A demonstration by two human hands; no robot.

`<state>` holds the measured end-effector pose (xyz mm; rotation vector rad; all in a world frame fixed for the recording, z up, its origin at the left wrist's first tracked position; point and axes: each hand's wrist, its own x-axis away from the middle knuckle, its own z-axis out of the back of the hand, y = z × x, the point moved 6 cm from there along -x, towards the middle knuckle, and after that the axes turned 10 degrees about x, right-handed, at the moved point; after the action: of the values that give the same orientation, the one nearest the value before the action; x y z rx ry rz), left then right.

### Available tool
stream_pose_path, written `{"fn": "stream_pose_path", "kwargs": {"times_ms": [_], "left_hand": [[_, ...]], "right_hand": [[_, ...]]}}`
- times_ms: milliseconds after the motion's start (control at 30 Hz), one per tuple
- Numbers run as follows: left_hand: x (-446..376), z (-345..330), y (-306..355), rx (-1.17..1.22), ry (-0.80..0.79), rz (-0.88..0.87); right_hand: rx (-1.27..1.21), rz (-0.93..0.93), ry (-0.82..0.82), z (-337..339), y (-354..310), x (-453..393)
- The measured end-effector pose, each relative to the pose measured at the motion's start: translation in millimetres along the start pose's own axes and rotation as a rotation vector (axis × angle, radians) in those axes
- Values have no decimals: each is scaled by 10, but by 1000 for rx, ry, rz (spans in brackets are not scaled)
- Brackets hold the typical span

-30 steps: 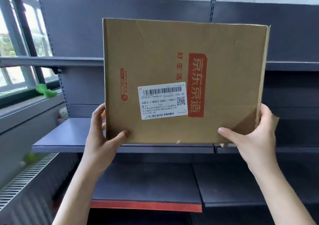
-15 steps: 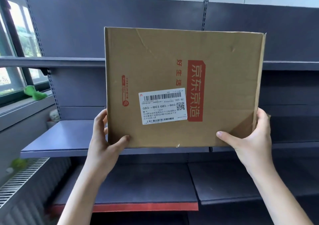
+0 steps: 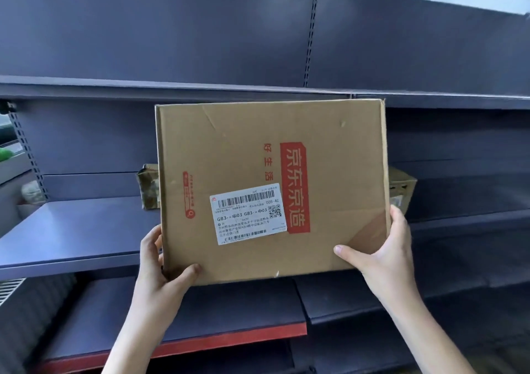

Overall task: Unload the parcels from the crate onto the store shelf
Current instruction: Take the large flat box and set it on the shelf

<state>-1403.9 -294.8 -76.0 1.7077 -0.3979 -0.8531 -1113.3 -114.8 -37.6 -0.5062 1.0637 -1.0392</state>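
Head view: parcel (image 3: 272,190) upright between both hands' grip.

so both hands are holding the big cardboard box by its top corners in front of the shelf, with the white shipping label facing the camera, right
Not quite. The left hand and right hand grip the cardboard box by its bottom corners, not the top ones, as the head view shows. The rest holds: it is in front of the shelf, white shipping label facing the camera.

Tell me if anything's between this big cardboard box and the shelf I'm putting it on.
Yes. Two smaller parcels already sit on the shelf behind the cardboard box: one peeks out past its left edge, another past its right. How much room lies between them is hidden.
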Motion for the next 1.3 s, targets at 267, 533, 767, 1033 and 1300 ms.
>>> {"fn": "stream_pose_path", "kwargs": {"times_ms": [267,533,767,1033,1300], "left_hand": [[106,-233,-411,-7,-13,93],[370,-991,-654,-159,-3,211],[708,-2076,-708,-177,21,226],[973,-2833,-596,-212,26,202],[799,-3043,-406,-185,-6,131]], "right_hand": [[39,-111,-52,-18,518,81],[-5,-197,-118,243,1436,-6],[-11,-152,-124,1006,2122,-504],[-21,-124,-132,1563,2560,-865],[-24,-80,-84,1703,2524,-1105]]}}
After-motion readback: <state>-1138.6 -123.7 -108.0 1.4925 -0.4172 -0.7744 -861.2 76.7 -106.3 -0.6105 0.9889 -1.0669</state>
